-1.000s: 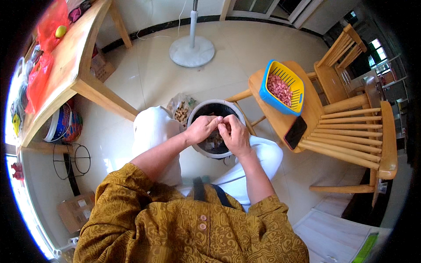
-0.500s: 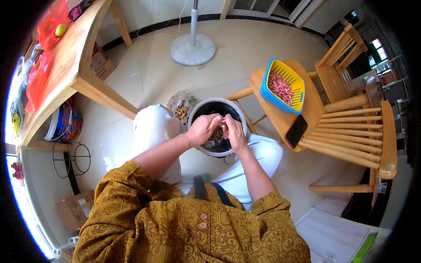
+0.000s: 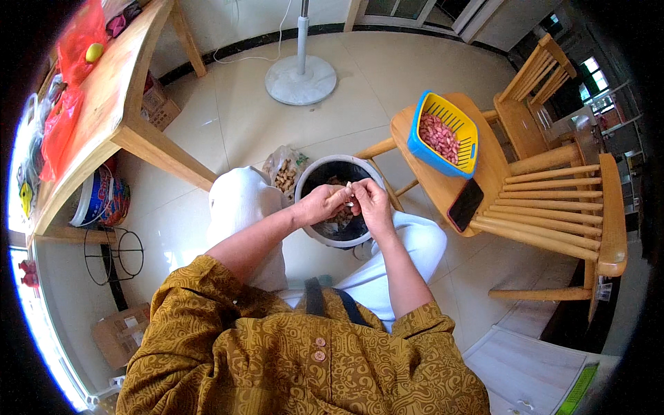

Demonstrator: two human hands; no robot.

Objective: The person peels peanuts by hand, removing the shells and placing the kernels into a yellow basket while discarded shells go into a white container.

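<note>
Over a round bin [image 3: 304,176] with a dark liner, both my hands meet with their fingertips pinched. My left hand [image 3: 321,205] is closed on a small pale peanut [image 3: 349,185], which my right hand [image 3: 373,206] also grips from the other side. The fingers cover most of the peanut. Brown shells [image 3: 339,223] lie in the bin below the hands. Just left of the bin, a clear plastic bag [image 3: 283,169] of unshelled peanuts rests on the floor. To the right, a blue and yellow basket [image 3: 413,142] holds pink peanut kernels [image 3: 438,138].
The basket and a dark phone [image 3: 466,205] sit on a wooden chair [image 3: 408,128] at my right. A wooden table [image 3: 131,104] with red plastic bags stands at the left. Ahead is a white round stand base [image 3: 301,79]. A wire rack [image 3: 114,256] is at lower left.
My fingers have shifted slightly around the peanut, and pale bits now show between them. The view has moved a little; the basket, bag and bin stay in place.
</note>
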